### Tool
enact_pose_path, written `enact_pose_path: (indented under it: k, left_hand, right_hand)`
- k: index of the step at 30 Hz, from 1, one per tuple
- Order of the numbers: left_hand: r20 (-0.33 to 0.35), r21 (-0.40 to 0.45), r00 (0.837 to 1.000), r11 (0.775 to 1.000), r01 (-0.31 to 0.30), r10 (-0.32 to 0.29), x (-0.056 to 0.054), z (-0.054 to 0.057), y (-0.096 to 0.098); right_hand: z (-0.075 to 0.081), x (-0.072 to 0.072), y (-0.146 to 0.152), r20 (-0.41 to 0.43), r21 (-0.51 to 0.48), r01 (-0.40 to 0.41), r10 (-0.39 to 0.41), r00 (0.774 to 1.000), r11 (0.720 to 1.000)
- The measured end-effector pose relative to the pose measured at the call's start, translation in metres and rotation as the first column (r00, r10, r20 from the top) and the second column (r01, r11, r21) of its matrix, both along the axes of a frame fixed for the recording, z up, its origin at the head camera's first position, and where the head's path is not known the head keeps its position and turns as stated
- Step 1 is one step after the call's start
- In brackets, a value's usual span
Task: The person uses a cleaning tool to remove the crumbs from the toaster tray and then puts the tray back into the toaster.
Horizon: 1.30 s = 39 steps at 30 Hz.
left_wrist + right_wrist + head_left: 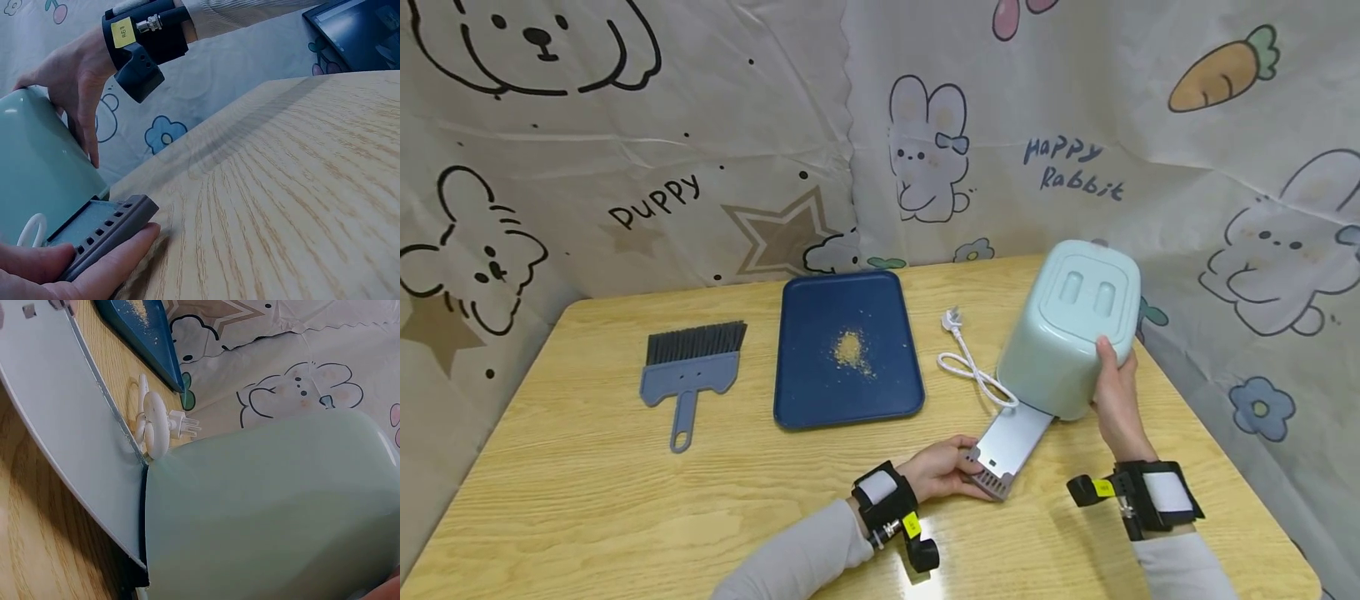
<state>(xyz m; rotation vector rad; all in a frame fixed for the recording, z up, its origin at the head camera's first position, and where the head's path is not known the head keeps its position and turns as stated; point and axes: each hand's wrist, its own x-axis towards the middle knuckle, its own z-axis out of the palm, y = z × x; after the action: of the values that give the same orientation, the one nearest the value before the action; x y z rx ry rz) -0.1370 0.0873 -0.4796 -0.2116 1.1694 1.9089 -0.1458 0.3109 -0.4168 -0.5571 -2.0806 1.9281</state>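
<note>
A mint-green toaster with a lid on top stands tilted at the right of the table. From its lower end sticks out a flat metal crumb tray. My left hand pinches the slotted outer end of that tray between thumb and fingers, as the left wrist view also shows with the tray end low in it. The right hand grips the toaster's right side, thumb near the lid's edge. In the right wrist view the tray meets the toaster body; its inner end is hidden inside.
A white power cord with plug lies looped beside the toaster. A blue tray holds a small heap of crumbs. At the left lies a grey brush. Printed cloth hangs behind the table.
</note>
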Motion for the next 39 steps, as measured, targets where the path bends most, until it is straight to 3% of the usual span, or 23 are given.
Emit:
enact_pose_path:
  k: [5, 11, 15, 18, 23, 35, 39]
  left_hand:
    - [0.004, 0.016, 1.000, 1.000, 0.011, -0.011, 0.000, 0.000, 0.007]
    - [0.026, 0.019, 0.999, 1.000, -0.020, 0.019, -0.002, 0.000, 0.018]
    - [0.049, 0.044, 0.996, 0.996, -0.080, 0.078, -0.004, 0.001, 0.025]
    - [-0.006, 0.038, 0.995, 0.994, -0.103, 0.103, -0.004, 0.002, 0.029]
    - [-0.145, -0.070, 0.986, 0.993, -0.090, 0.079, -0.007, 0.005, 0.037]
    - [-0.201, -0.075, 0.977, 0.993, -0.091, 0.074, -0.019, 0.006, 0.054]
    - [-0.307, -0.166, 0.952, 0.985, -0.051, -0.003, -0.020, 0.004, 0.057]
  right_hand:
    - [-0.017, -0.006, 0.013, -0.014, 0.022, 0.009, -0.009, 1.000, 1.000]
    - [-0.006, -0.003, -0.001, -0.030, -0.002, 0.019, -0.019, 0.999, 1.000]
    - [0.007, 0.002, -0.010, -0.002, -0.015, 0.009, -0.009, 1.000, 1.000]
    - [0.011, 0.005, -0.011, 0.010, -0.034, 0.002, -0.001, 1.000, 0.999]
    - [0.014, 0.006, -0.009, 0.016, -0.035, 0.005, -0.005, 1.000, 0.999]
    - [0.016, 0.008, -0.008, 0.034, -0.003, 0.007, -0.007, 0.999, 1.000]
    - [0.014, 0.008, -0.007, 0.040, -0.006, -0.001, 0.001, 0.999, 1.000]
